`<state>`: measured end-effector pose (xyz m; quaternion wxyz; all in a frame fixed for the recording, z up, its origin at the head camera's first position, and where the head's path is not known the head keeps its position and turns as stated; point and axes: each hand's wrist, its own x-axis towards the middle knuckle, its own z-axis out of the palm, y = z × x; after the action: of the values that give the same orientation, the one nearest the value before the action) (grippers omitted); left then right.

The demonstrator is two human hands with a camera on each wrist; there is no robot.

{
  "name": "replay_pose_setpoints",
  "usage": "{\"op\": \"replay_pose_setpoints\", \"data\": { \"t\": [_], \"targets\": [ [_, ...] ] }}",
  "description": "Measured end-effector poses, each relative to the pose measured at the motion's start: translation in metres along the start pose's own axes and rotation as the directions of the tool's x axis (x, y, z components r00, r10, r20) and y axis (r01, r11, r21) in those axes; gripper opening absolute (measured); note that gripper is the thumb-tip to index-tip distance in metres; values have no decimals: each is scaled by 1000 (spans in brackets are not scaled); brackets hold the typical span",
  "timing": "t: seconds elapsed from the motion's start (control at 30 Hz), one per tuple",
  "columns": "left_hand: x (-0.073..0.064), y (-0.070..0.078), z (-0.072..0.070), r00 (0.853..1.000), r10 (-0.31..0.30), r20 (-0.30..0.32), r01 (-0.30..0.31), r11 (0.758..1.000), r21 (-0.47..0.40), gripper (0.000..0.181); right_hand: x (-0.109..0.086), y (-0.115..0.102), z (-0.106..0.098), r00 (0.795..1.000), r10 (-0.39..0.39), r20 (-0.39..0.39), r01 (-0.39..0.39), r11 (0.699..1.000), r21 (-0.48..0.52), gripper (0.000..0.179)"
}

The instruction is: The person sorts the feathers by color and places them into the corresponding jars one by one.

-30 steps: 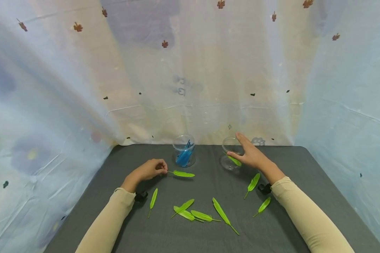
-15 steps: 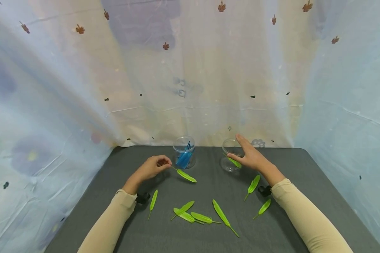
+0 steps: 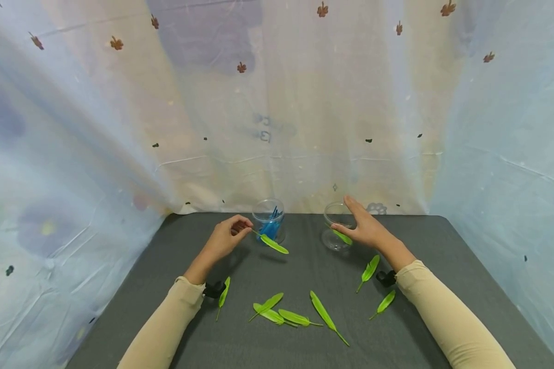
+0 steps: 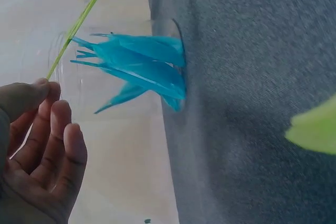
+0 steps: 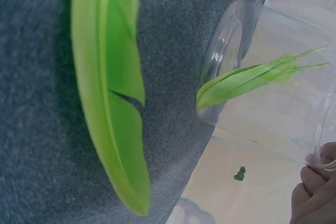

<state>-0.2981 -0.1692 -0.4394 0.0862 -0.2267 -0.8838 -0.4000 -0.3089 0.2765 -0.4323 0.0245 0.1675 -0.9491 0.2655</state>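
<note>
In the head view my left hand [image 3: 226, 238] pinches a green feather [image 3: 275, 244] by its quill tip, the vane slanting down to the right above the table. Just beyond it stands a clear plastic cup [image 3: 258, 214] with several blue feathers [image 4: 136, 64] inside; the held quill [image 4: 80, 23] crosses in front of its rim in the left wrist view. My right hand [image 3: 369, 225] holds a second clear cup [image 3: 331, 237] at the rim, thumb and fingers spread about it. Green feathers [image 5: 247, 82] lean inside that cup, quills up.
Loose green feathers lie on the grey-covered table [image 3: 240, 348]: one [image 3: 223, 293] by the left wrist, a small overlapping group [image 3: 268, 308] in front, a long one [image 3: 323, 310], and two near the right wrist [image 3: 370, 268]. A patterned curtain [image 3: 304, 102] hangs behind.
My left hand has risen from the table and moved toward the blue-feather cup, lifting the green feather, which now slants downward. The right hand stays at its cup.
</note>
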Motion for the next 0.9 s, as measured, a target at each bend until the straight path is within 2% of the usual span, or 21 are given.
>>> {"op": "replay_pose_setpoints", "data": {
  "t": [0.3, 0.5, 0.67, 0.9],
  "targets": [
    [6, 12, 0, 995, 33, -98, -32, 999, 13, 12, 0, -3, -1, 1000, -4, -4, 4, 1000, 4, 114],
    [12, 22, 1, 978, 86, -190, -82, 996, 31, 14, 0, -3, -2, 1000, -7, -5, 7, 1000, 9, 113],
    [17, 34, 4, 964, 125, -236, -122, 992, 28, 16, 0, -3, -2, 1000, -8, -5, 8, 1000, 6, 113],
    [27, 45, 11, 952, 116, -283, -127, 992, -20, 14, 0, -1, 0, 1000, -4, -7, 4, 1000, 7, 114]
  ]
}}
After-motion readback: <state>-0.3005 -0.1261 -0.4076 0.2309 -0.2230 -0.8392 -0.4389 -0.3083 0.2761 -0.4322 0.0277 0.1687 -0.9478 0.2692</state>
